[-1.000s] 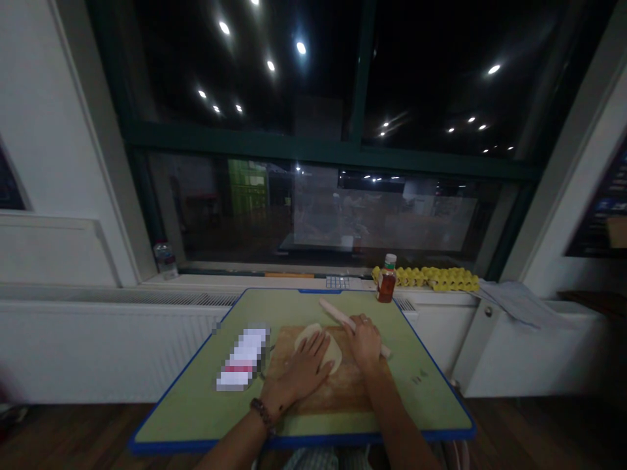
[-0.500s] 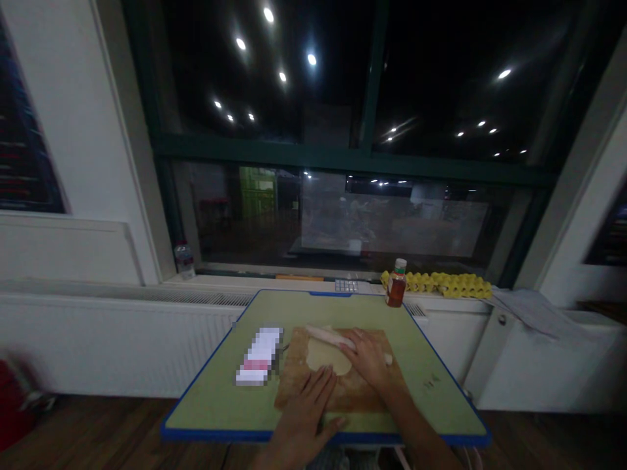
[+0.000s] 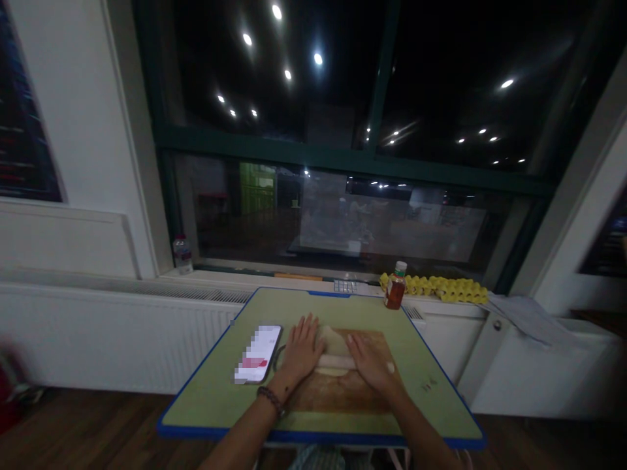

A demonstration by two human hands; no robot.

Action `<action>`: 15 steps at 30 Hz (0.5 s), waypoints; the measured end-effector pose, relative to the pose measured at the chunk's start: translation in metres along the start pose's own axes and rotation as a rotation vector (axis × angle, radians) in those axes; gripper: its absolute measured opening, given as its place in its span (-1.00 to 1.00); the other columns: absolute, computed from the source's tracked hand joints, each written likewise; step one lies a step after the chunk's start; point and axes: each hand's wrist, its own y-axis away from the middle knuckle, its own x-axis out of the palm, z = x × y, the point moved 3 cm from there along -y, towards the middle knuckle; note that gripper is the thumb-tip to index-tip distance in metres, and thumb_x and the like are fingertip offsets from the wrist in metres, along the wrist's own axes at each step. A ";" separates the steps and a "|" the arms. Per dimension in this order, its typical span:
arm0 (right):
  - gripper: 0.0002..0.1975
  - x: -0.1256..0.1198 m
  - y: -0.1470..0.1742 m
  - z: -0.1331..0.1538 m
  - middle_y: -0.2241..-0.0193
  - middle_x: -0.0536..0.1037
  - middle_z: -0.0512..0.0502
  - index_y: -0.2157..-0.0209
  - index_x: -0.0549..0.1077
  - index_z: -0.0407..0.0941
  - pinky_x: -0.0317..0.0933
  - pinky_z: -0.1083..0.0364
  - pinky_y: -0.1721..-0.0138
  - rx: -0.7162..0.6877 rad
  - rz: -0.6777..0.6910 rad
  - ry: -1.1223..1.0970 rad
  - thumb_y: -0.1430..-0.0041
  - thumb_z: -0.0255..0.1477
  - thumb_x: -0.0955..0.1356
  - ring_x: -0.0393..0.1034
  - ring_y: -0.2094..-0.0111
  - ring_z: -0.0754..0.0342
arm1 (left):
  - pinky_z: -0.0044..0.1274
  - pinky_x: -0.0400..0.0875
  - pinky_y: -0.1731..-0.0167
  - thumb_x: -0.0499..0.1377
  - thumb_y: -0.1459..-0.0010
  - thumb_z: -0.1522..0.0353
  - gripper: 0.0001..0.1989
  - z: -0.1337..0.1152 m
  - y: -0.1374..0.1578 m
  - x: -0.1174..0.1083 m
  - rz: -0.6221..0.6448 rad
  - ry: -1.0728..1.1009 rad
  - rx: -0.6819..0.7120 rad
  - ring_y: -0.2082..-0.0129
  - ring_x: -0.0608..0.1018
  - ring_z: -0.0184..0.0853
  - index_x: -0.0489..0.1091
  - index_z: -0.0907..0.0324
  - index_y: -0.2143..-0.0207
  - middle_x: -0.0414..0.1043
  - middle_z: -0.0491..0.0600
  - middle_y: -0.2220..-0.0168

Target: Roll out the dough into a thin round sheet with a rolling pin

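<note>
A pale rolling pin (image 3: 337, 361) lies crosswise over a flat sheet of dough (image 3: 333, 339) on a brown wooden board (image 3: 343, 398). My left hand (image 3: 302, 349) is laid flat over the pin's left end, its fingers stretched out and pointing away from me. Over the right part of the pin, my right hand (image 3: 367, 359) bends its fingers across the front, closed on it. The pin's right tip shows beyond that hand. Dough shows both behind and in front of the pin.
A lit phone (image 3: 259, 352) lies left of the board on the green, blue-edged table (image 3: 206, 405). A bottle of reddish liquid (image 3: 395, 287) stands at the back right corner. Yellow egg trays (image 3: 435, 287) and a clear bottle (image 3: 182, 254) sit along the windowsill.
My left hand has moved from the dough's near edge up onto the rolling pin's left end. The pin has turned from slanted to nearly level and come nearer, with my right hand still on it.
</note>
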 end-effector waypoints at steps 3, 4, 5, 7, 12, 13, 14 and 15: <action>-0.52 0.002 -0.006 -0.004 0.01 0.52 -0.22 0.01 0.46 -0.13 0.07 -0.06 -0.15 0.095 0.013 0.163 -0.37 -0.33 0.02 0.34 -0.07 -0.08 | -0.22 0.04 -0.25 -0.10 -0.32 0.26 -0.44 -0.001 0.002 0.007 0.040 0.014 -0.046 -0.30 0.13 -0.11 0.04 0.31 -0.30 0.11 0.11 -0.29; -0.54 0.003 -0.005 -0.003 0.00 0.51 -0.24 0.00 0.46 -0.14 0.06 -0.10 -0.16 0.092 0.013 0.205 -0.36 -0.37 0.04 0.32 -0.08 -0.11 | -0.22 0.04 -0.25 -0.11 -0.32 0.27 -0.47 -0.002 0.006 0.007 0.027 0.012 -0.030 -0.30 0.15 -0.12 0.08 0.29 -0.29 0.14 0.09 -0.28; -0.55 0.004 -0.003 -0.001 -0.02 0.49 -0.26 -0.01 0.45 -0.16 0.04 -0.11 -0.17 0.076 0.009 0.240 -0.35 -0.41 0.05 0.30 -0.11 -0.12 | -0.21 0.05 -0.25 -0.11 -0.32 0.30 -0.49 -0.003 0.010 0.007 0.008 0.006 -0.007 -0.29 0.16 -0.13 0.12 0.27 -0.27 0.17 0.08 -0.27; -0.56 0.006 0.006 0.003 -0.07 0.45 -0.26 -0.06 0.42 -0.18 0.04 -0.09 -0.18 0.039 -0.008 0.296 -0.32 -0.49 0.07 0.26 -0.15 -0.10 | -0.21 0.06 -0.24 -0.11 -0.31 0.33 -0.52 -0.004 0.020 0.006 -0.037 -0.007 0.051 -0.29 0.17 -0.15 0.18 0.23 -0.24 0.17 0.06 -0.27; -0.53 0.008 0.037 0.007 -0.14 0.39 -0.20 -0.17 0.31 -0.16 0.13 -0.06 -0.15 0.000 -0.033 0.353 -0.28 -0.54 0.10 0.25 -0.16 -0.07 | -0.22 0.10 -0.23 -0.10 -0.30 0.36 -0.54 -0.004 0.040 0.007 -0.100 0.000 0.159 -0.29 0.18 -0.20 0.21 0.20 -0.22 0.16 0.04 -0.28; -0.52 0.008 0.039 0.007 -0.15 0.38 -0.20 -0.19 0.29 -0.15 0.13 -0.07 -0.15 0.003 -0.033 0.360 -0.28 -0.53 0.10 0.25 -0.16 -0.07 | -0.22 0.09 -0.23 -0.11 -0.30 0.36 -0.54 -0.004 0.042 0.007 -0.097 0.003 0.166 -0.29 0.17 -0.21 0.21 0.20 -0.22 0.16 0.03 -0.28; -0.52 0.008 0.040 0.006 -0.15 0.37 -0.19 -0.19 0.28 -0.15 0.10 -0.08 -0.17 0.007 -0.030 0.367 -0.28 -0.53 0.10 0.23 -0.18 -0.07 | -0.23 0.07 -0.24 -0.12 -0.30 0.36 -0.54 -0.005 0.041 0.007 -0.090 0.002 0.166 -0.29 0.16 -0.22 0.21 0.19 -0.22 0.16 0.02 -0.28; -0.52 0.009 0.038 0.005 -0.16 0.36 -0.18 -0.19 0.29 -0.14 0.06 -0.09 -0.20 0.012 -0.023 0.374 -0.28 -0.53 0.10 0.20 -0.20 -0.07 | -0.24 0.05 -0.25 -0.12 -0.31 0.36 -0.54 -0.005 0.040 0.007 -0.081 -0.001 0.156 -0.30 0.16 -0.22 0.22 0.20 -0.22 0.16 0.01 -0.28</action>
